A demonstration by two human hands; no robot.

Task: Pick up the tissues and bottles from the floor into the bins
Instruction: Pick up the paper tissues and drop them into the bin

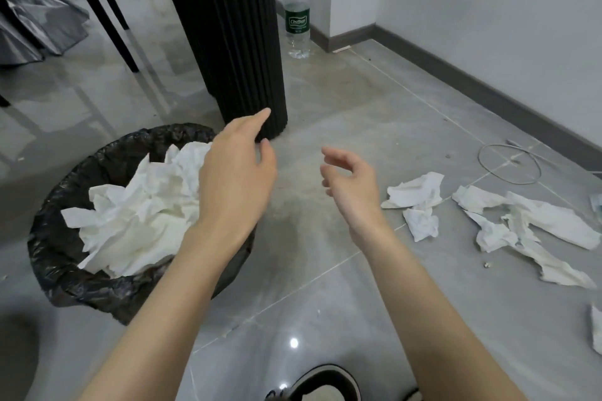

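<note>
Hands, head view. Left hand (237, 179): empty, fingers loosely spread, held above the right rim of the bin (49, 238). Right hand (350, 187): empty, fingers lightly curled, over bare floor between the bin and the loose tissues.

Bin: round, black liner, heaped with binned tissues (140, 215). Mouth wide; liner rim soft.

Floor tissues (413, 192): two crumpled pieces just right of the right hand. Strewn cluster (537, 221) lies further right, and one scrap (596, 329) at the frame edge. Judged very light, soft and easily torn. Best pinched at raised folds, several at once; flat parts may cling to the smooth tile.

Bottle (296, 10): clear plastic, green label, upright just behind the ribbed black column (234, 36), near the wall corner and well apart from both hands. Contents hard to tell. Judged light, stiff enough to grip round the body, apt to tip if nudged.

Room: open tile between hands and tissues. Wire ring (509, 164) lies near the cluster, close to the skirting board (488, 88), and could snag. Column crowds the approach to the bottle. Shoe (325, 384) at the bottom edge.
</note>
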